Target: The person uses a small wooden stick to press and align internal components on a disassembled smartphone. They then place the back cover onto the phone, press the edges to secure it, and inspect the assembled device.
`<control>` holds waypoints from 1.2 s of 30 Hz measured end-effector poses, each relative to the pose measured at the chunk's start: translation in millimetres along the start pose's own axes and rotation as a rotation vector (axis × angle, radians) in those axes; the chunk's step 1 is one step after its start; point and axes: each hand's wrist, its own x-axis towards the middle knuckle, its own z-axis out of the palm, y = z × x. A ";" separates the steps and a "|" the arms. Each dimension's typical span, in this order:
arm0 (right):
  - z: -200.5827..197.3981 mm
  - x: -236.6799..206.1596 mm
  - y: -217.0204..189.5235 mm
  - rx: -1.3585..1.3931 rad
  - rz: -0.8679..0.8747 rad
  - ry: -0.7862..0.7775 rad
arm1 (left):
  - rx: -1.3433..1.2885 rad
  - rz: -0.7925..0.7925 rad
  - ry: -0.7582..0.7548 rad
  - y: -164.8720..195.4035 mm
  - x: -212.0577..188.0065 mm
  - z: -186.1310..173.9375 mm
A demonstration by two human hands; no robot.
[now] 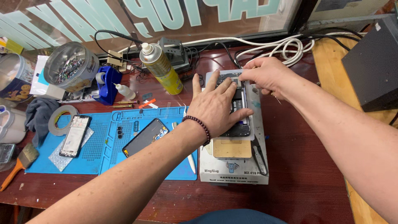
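We see both of our hands over an opened phone (237, 108) that lies on a white box-shaped heating pad (234, 168) at the middle of the red-brown worktop (302, 182). Our left hand (215, 108) lies flat on the phone, fingers spread and open, palm pressing down, closed on nothing; a dark bead bracelet (199, 126) sits at its wrist. Our right hand (265, 74) comes in from the right to the phone's far end, its fingertips (244, 75) drawn together at the top edge. We cannot tell whether this grip pinches a part or only presses there, since the fingers hide the spot.

Left of the pad lies a blue work mat (99, 159), bearing a dark phone (145, 137) set at a slant and a second phone frame (74, 135) nearer the left. A roll of grey tape (62, 119) rests on the mat's far left corner. Behind the mat stand a yellow spray can (162, 69), a blue tape dispenser (108, 85) and a small dropper bottle (124, 91). A round tin of small parts (70, 68) sits further left, and a brush (23, 159) lies at the left edge. White cables (282, 45) run along the back by the window.
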 end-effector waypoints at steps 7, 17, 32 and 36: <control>-6.0 2.3 2.8 0.102 0.042 -0.079 | -0.070 -0.031 0.052 -4.9 -1.7 12.4; -5.9 -15.1 32.7 0.301 0.080 -0.103 | -1.001 -0.840 -0.024 -43.1 8.7 38.8; 13.5 -61.2 19.7 -0.395 -0.229 0.350 | -0.798 -0.586 0.126 -36.6 -8.8 56.3; 13.2 -76.2 -1.3 -0.388 -0.487 0.552 | -0.425 -0.291 0.503 -19.0 -32.6 44.7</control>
